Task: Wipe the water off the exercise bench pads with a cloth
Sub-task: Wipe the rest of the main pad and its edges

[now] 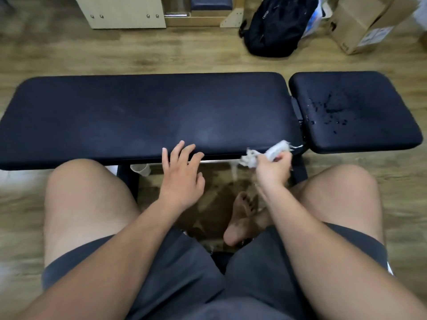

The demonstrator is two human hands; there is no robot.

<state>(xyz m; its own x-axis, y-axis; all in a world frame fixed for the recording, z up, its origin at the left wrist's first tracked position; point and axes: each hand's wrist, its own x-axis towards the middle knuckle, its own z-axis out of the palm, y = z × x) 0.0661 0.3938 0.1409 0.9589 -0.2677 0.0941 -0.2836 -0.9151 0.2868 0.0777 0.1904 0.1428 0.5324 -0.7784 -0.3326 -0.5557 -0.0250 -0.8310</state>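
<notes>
1. A crumpled white cloth (pixel 268 153) is bunched in the right hand (pixel 273 168), whose grip is clamped around it at the near edge of the long pad (pixel 143 116), close to that pad's right end.
2. Frayed threads trail from the cloth past the grip toward the gap between the two pads.
3. Beyond the grip to the right, the short pad (pixel 374 125) carries a scatter of water drops (pixel 330 112) across its left half.
4. The long pad shows faint dull smears and no clear drops.
5. The left hand (pixel 182 174) is to the left of the grip, fingers spread apart and empty, fingertips touching the long pad's near edge.
6. The person sits facing the pads with bare knees either side of the hands; a bare foot (pixel 240 218) lies on the wooden floor (pixel 138 56) below.
7. Well beyond the pads, a black backpack (pixel 277 26) and a cardboard box (pixel 362 26) sit on the floor.
</notes>
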